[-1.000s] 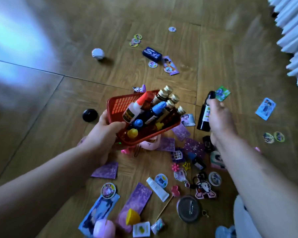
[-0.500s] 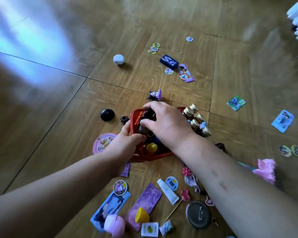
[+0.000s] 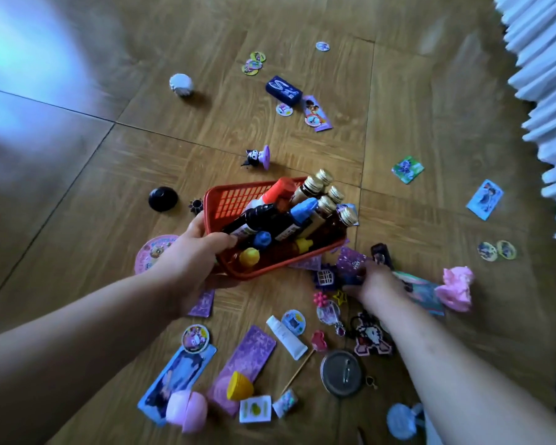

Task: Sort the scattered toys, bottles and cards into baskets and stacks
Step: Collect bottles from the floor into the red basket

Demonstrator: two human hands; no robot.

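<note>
The left hand (image 3: 190,261) reaches in from the lower left and grips the near corner of the red basket (image 3: 235,200), thumb over the rim. The basket is tilted at frame centre and full of bottles (image 3: 315,203). The right hand (image 3: 374,284) is low, right of centre, beside a purple card (image 3: 352,260), with its fingers bent; I cannot tell whether it grips anything. The bottle labels and the white script on the blue box (image 3: 283,90) are too blurred to read.

Nothing is legible: the white script on the dark blue box (image 3: 283,90) is too blurred to read.

Wooden floor (image 3: 430,91), with perhaps a white pleated curtain (image 3: 546,75) at right.
</note>
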